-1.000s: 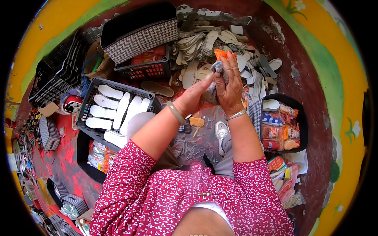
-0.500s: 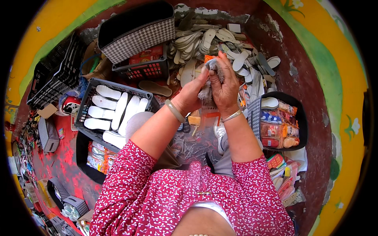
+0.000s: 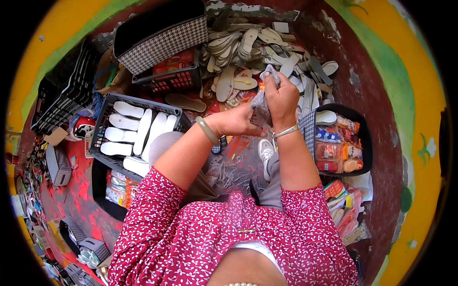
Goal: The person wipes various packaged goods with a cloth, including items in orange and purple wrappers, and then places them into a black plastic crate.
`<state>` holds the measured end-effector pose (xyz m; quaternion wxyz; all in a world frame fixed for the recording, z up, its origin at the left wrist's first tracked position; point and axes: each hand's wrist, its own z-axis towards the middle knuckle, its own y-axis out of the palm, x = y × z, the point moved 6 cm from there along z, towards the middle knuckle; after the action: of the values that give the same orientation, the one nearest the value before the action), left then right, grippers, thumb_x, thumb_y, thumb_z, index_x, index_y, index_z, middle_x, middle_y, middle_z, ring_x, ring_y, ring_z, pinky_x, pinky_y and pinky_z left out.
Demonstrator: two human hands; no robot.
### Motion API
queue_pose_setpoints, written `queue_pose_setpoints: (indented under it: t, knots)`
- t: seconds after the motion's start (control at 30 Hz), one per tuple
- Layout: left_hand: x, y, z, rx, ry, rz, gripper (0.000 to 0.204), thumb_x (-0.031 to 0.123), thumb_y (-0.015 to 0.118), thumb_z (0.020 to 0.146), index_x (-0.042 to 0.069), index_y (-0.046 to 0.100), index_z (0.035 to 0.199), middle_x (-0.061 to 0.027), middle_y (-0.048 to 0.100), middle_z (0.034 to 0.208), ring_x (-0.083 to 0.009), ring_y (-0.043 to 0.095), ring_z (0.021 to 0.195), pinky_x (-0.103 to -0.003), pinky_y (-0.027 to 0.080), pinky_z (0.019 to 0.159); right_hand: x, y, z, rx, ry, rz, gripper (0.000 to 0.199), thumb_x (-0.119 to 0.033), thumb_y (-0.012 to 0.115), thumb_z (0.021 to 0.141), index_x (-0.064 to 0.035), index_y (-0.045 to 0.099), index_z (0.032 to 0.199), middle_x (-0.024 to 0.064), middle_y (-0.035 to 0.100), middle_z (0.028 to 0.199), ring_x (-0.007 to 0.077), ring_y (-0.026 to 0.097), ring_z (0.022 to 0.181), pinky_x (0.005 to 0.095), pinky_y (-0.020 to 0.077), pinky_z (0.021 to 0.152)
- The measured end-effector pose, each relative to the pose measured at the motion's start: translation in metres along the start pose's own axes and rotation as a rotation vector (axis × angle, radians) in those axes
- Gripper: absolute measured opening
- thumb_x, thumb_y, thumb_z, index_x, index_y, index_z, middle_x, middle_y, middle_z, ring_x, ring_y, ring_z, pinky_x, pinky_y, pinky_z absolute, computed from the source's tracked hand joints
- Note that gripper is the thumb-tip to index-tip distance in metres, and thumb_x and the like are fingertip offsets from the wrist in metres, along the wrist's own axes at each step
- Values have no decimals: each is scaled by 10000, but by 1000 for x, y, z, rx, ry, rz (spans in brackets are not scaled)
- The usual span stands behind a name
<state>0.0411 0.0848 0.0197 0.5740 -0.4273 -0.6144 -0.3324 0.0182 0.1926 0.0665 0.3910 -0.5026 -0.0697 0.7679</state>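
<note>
My right hand [image 3: 282, 97] is closed round a soft grey fluffy piece [image 3: 260, 103], thumb on top, holding it upright in front of me. Its kind cannot be told. A bit of orange shows along its edge. At its lower end, my left hand [image 3: 240, 120] has the piece between its thumb and fingers; part of that grip is hidden. Behind my hands lies a heap of pale insoles [image 3: 229, 49], with a few loose ones closer in. To the left, a dark plastic crate [image 3: 100, 125] holds white insoles [image 3: 122, 135] in rows.
A houndstooth fabric bin [image 3: 167, 42] sits on a crate at the back left. On the right, a second bin [image 3: 309, 136] holds orange and blue packets [image 3: 336, 148]. Shredded scraps [image 3: 234, 169] lie between my legs. A dark red wall [image 3: 377, 105] curves round the right.
The hands have drawn apart, no longer pressed together round the grey piece. My left hand moved down its lower end, while my right moved slightly right, keeping hold near the top.
</note>
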Motion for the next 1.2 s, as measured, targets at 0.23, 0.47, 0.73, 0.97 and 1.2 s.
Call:
queue_pose_setpoints:
  t: [0.23,0.47,0.73,0.97,1.2]
  knots:
    - [-18,-7,4,103,81,184,501,-55,453,705,-1,436,1203,-80,555,1059,-139,515,949,-294,430,812,28,5,10,-30,133,32,304,-286,573,807,11,633,808,228,602,709,402,577,688,419,454,613]
    - [-8,7,-4,14,17,-441,617,-103,432,690,19,379,1293,-94,537,1174,-176,513,1043,-297,403,920,67,1,29,-113,113,-159,413,-390,532,819,11,633,830,251,602,728,432,571,713,451,454,656]
    - [-8,-7,-8,110,84,-848,669,-103,465,666,7,370,1319,-152,528,1213,-262,538,1091,-377,437,916,85,-49,49,192,291,117,362,-363,567,857,-11,600,935,192,637,879,324,629,775,405,494,702]
    - [-16,-20,2,282,186,-780,536,-15,559,735,48,450,1256,-81,557,1125,-190,543,1020,-335,447,878,-44,-8,-8,-233,-452,316,343,-247,668,789,-112,591,1095,62,588,1115,236,548,1068,418,416,917]
    - [-22,-24,-2,250,74,-230,387,-37,481,769,35,508,1149,-37,565,1040,-122,506,943,-294,430,844,-19,21,-4,-278,-367,168,289,-311,676,761,-126,667,983,77,618,1033,323,559,984,385,440,860]
